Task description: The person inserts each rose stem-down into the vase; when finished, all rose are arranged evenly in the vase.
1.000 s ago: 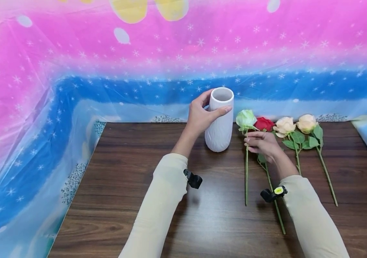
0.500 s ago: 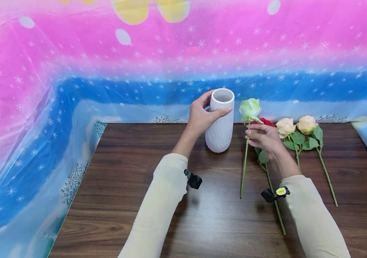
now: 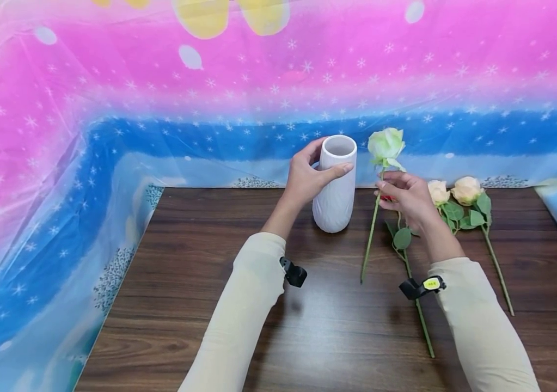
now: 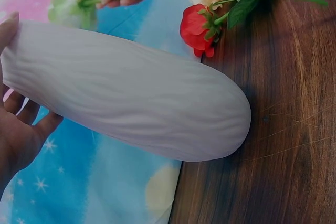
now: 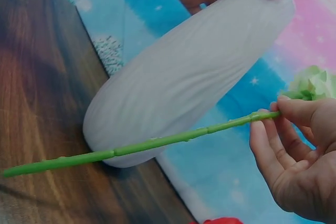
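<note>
My left hand [image 3: 306, 173] grips the white ribbed vase [image 3: 334, 201] near its rim, thumb across the front and fingers behind. The vase stands upright towards the back of the table, its mouth facing up. To its right, my right hand [image 3: 408, 197] pinches the stem of a pale green rose [image 3: 386, 146] just under the bloom. The stem [image 5: 157, 142] hangs down at a slight tilt, apart from the vase in the head view. Behind the right hand lies a red rose [image 4: 198, 29], mostly hidden in the head view.
Two cream roses [image 3: 466, 190] with green leaves lie to the right of the right hand. The red rose's stem [image 3: 421, 321] runs under the right wrist camera. A patterned cloth [image 3: 219, 136] rises behind the wooden table [image 3: 185, 283].
The right hand has lifted the green rose up and slightly right, and its stem now tilts, with the lower end further left. The left hand stays on the vase.
</note>
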A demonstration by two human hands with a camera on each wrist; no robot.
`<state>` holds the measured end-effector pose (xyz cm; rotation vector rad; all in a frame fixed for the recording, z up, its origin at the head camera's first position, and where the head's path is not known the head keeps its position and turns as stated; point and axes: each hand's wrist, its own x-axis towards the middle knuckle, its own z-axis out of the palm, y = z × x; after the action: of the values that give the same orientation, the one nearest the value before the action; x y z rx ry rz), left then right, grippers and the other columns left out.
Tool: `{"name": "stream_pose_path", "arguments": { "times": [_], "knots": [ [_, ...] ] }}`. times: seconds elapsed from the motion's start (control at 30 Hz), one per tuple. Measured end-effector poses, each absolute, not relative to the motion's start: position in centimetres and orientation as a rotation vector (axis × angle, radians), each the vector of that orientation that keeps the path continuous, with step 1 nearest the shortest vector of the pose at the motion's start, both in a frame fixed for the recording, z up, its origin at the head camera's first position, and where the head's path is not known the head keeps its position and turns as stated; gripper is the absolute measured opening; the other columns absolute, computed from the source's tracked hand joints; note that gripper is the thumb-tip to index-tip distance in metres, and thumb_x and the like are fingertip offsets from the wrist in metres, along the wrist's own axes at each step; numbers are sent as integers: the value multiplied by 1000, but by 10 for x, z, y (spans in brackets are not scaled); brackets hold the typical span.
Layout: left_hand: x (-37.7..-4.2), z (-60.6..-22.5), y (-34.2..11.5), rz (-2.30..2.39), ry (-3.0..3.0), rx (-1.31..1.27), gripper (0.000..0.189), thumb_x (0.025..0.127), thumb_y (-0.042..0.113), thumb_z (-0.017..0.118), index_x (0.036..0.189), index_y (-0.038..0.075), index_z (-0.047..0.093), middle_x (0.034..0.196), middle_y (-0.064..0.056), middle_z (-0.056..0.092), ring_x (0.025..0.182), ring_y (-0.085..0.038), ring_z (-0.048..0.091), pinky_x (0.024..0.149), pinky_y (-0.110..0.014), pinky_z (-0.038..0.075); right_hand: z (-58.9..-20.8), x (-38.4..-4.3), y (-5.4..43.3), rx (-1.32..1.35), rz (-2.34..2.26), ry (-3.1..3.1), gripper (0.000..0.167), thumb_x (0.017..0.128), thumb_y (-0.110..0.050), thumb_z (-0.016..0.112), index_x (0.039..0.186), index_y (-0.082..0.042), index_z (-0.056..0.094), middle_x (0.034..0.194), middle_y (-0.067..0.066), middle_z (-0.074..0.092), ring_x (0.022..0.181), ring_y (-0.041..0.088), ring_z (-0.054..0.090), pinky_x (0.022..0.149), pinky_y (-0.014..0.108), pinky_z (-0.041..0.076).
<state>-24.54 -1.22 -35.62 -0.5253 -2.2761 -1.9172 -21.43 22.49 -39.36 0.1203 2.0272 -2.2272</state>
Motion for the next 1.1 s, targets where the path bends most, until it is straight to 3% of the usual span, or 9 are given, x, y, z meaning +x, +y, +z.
{"name": "stream_pose_path", "arguments": {
  "times": [0.27,0.6,1.1],
  "knots": [
    [-248,-357,-14,-1921,-2274,-531,66,82,24,85,142,13,58,129,-8,69,117,-21,67,94,-39,60,-375,-217,226,52,-2368,1943,7,95,-12,72,99,-18,70,89,-7,70,78,6,70,67,20,61],
    [-248,-356,-14,-1926,-2280,-530,66,82,24,85,142,14,58,129,-8,69,116,-20,67,93,-40,60,-360,-220,226,-8,-2530,1884,11,92,-10,74,102,-15,72,88,-5,71,78,7,70,65,22,61],
    [-248,-358,-13,-1922,-2288,-520,66,81,25,86,141,14,59,127,-7,69,115,-20,67,92,-39,60,-338,-221,234,-98,-2960,1516,12,93,3,67,100,-5,73,89,3,69,75,16,72,60,26,61]
  ]
}}
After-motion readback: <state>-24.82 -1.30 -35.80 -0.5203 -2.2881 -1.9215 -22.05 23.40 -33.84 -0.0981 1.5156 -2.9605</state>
